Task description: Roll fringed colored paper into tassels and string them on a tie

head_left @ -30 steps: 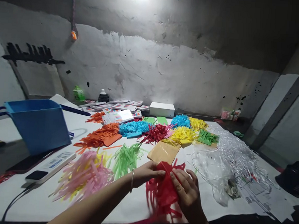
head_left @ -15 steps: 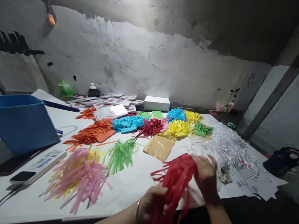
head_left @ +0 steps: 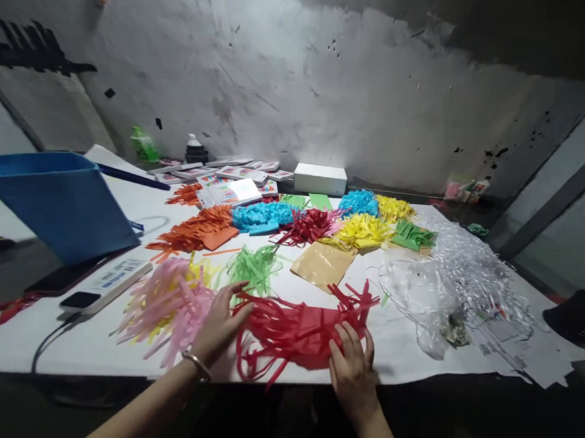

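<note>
A red tissue-paper tassel [head_left: 309,327] lies spread along the table's front edge, with a flat uncut band in the middle and cut strips fanning out both ways. My left hand [head_left: 221,324], wearing a metal bangle, is at the strips on its left end, thumb and fingers apart. On the right part of the paper rests my right hand [head_left: 355,370], fingers stretched over it. Pink tissue strips [head_left: 176,304] with yellow ones among them lie just left of my left hand. Light green strips [head_left: 253,268] sit behind the red tassel's left end.
Behind lie orange [head_left: 196,229], blue [head_left: 265,216] and yellow tassels [head_left: 364,231], plus a tan packet [head_left: 322,264]. Silver tinsel [head_left: 469,271] and clear plastic [head_left: 411,301] cover the right side. A blue bin [head_left: 67,210] and a white corded device [head_left: 107,286] stand left.
The red tassel, held up between both hands before, now lies flat on the table. My left hand has moved left and spread its fingers; my right hand has come down onto the paper.
</note>
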`<state>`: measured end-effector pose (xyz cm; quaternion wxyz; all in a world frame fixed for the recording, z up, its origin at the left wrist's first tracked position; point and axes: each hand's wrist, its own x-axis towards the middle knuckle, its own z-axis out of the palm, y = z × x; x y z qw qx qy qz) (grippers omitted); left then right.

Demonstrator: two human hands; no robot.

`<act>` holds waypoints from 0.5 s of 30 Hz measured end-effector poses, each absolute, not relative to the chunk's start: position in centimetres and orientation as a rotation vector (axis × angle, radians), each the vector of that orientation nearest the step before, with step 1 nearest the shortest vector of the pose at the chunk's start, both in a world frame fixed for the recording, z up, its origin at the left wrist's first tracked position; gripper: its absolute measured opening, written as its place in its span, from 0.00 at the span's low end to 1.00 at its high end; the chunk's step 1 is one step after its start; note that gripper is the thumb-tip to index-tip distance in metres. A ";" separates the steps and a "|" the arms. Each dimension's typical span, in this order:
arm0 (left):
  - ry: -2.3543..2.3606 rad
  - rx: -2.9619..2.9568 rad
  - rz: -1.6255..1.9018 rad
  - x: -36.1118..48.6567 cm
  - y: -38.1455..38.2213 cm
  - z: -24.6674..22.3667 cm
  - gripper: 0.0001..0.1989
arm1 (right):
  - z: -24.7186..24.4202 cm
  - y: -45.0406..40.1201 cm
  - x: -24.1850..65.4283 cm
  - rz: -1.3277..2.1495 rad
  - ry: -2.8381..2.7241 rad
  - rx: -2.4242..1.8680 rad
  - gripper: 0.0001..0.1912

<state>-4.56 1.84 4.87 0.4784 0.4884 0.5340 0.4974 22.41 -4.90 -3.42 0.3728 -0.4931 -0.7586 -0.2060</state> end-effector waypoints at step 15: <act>1.517 2.663 0.497 -0.2 0.9 0.9 0.13 | -4.6 -6.8 22.4 -0.260 -1.842 -1.332 0.10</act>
